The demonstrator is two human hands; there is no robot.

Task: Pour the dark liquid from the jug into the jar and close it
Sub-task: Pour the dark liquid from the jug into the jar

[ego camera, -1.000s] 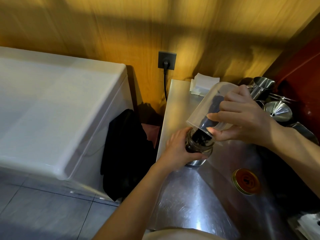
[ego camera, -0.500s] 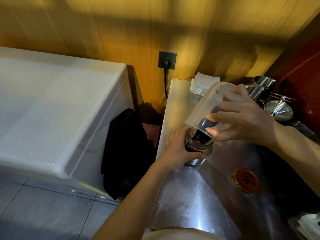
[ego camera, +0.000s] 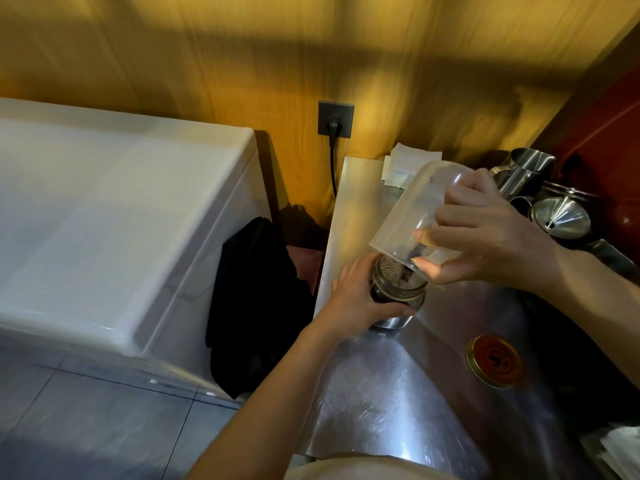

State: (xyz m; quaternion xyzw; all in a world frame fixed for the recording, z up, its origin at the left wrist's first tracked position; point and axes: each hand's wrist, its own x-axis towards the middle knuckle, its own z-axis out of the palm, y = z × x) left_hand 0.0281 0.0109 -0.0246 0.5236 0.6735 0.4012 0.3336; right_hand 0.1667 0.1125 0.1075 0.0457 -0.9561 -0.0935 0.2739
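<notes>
White plastic first: a big white chest-like appliance [ego camera: 114,216] fills the left side, with a black cloth [ego camera: 256,303] hanging between it and the brushed steel counter [ego camera: 381,403]. Moving right, the left hand [ego camera: 356,299] is wrapped around the small clear glass jar [ego camera: 398,292], steadying it on the counter; the jar already looks dark most of the way up. Right above it, the right hand [ego camera: 485,237] is clamped round the translucent plastic jug [ego camera: 422,209], tipped nearly upside down with its rim over the jar mouth. Only dregs seem left, so I'd say the pour is at its tail end. Further right and nearer, the round gold metal lid [ego camera: 493,365] lies flat on the counter, well apart from the jar. Next up, probably: set the jug down, grab that lid, and screw it on squarely.
</notes>
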